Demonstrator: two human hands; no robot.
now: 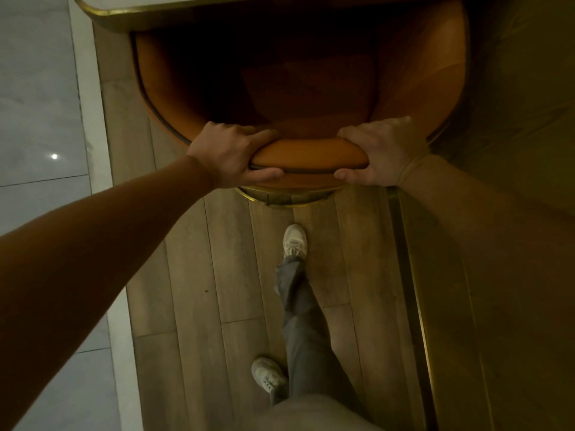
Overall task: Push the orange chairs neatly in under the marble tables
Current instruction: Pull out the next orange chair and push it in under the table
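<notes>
An orange chair (308,155) with a curved padded back stands directly in front of me, seen from above. Its seat reaches under the marble table (102,7), whose brass-edged top crosses the upper edge of the view and shades the seat. My left hand (231,154) grips the top of the backrest on its left side, fingers curled over the inner face and thumb on the outer face. My right hand (378,154) grips the same backrest on its right side in the same way. A brass ring at the chair's base (280,199) shows below the backrest.
Wooden floor planks (217,275) run under my feet, with one white shoe (294,242) stepped forward. Pale polished tiles (34,88) lie to the left. A dark brass-trimmed panel (485,306) runs along the right side, close to the chair.
</notes>
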